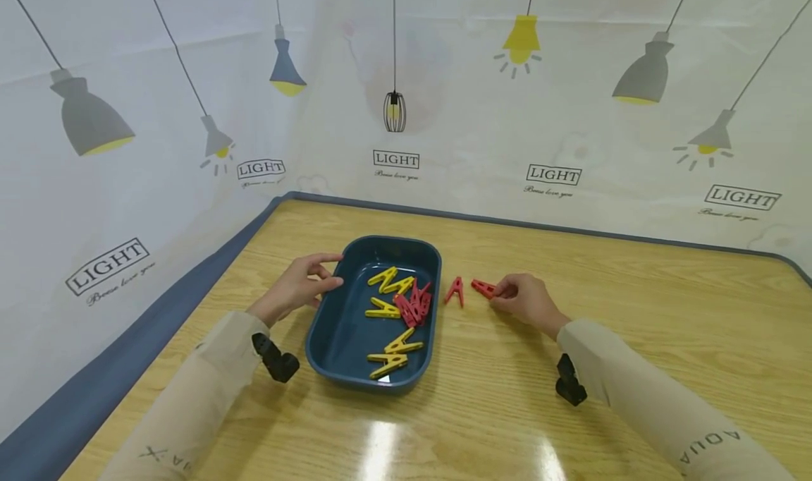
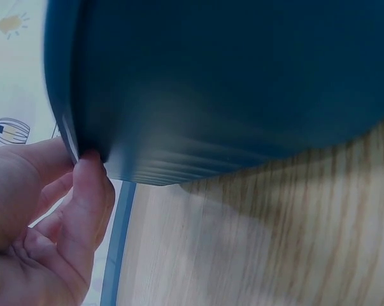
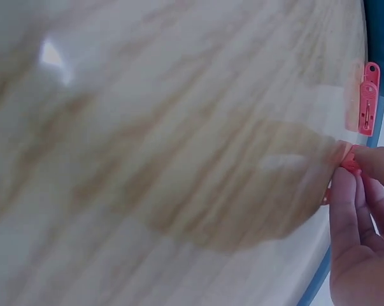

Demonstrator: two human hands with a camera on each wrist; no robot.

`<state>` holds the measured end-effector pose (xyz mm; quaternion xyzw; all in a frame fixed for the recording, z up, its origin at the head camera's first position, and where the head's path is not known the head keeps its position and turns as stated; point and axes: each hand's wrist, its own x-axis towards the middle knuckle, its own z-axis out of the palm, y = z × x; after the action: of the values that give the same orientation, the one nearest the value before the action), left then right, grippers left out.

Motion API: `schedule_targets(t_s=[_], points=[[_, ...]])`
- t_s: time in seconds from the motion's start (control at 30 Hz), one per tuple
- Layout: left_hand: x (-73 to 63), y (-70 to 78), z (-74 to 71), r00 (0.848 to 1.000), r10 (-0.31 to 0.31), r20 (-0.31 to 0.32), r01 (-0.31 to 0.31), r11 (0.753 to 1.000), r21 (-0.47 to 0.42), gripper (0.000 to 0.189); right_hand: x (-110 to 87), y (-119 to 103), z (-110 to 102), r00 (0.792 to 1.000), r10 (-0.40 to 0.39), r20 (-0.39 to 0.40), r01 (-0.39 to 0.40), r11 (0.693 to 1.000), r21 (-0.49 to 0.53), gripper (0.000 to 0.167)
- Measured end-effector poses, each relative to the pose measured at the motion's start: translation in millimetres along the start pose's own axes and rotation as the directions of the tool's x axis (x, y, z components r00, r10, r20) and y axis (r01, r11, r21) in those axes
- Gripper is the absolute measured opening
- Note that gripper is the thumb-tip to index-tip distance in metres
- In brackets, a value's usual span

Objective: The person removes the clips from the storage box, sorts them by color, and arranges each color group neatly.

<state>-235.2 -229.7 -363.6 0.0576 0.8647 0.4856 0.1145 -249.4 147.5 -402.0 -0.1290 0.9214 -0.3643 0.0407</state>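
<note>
A dark blue rectangular tub (image 1: 326,333) holds several yellow clothespins (image 1: 383,308) and a cluster of red clothespins (image 1: 412,308) along its right side. My left hand (image 1: 301,283) pinches the tub's left rim, and the left wrist view shows the fingers (image 2: 90,191) right at that rim. On the table, to the right of the tub, my right hand (image 1: 526,299) pinches a red clothespin (image 1: 482,288) by one end. Between that hand and the tub, another red clothespin (image 1: 455,291) stays by itself; the right wrist view also has this loose clothespin (image 3: 369,102).
The wood-grain table (image 1: 634,305) has a blue-grey edge at the back and left. Behind it hangs a white cloth (image 1: 457,135) printed with lamps and the word LIGHT. Each sleeve carries a small black wrist camera, the left camera (image 1: 275,360) close to the tub's side.
</note>
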Motion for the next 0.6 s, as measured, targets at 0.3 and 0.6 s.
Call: schedule_targets(t_s=[0.3, 0.6], points=[[-1.8, 2.2, -0.6, 1.0, 0.0, -0.001, 0.0, 1.0, 0.002, 0.052, 3.2, -4.9, -8.6, 1.0, -0.014, -0.006, 0.015, 0.999, 0.033, 0.012], [-2.7, 3.1, -0.8, 1.0, 0.005, 0.006, -0.005, 1.0, -0.01, 0.052, 9.5, -3.0, -13.5, 0.998, -0.068, -0.018, 0.068, 0.998, 0.007, 0.016]])
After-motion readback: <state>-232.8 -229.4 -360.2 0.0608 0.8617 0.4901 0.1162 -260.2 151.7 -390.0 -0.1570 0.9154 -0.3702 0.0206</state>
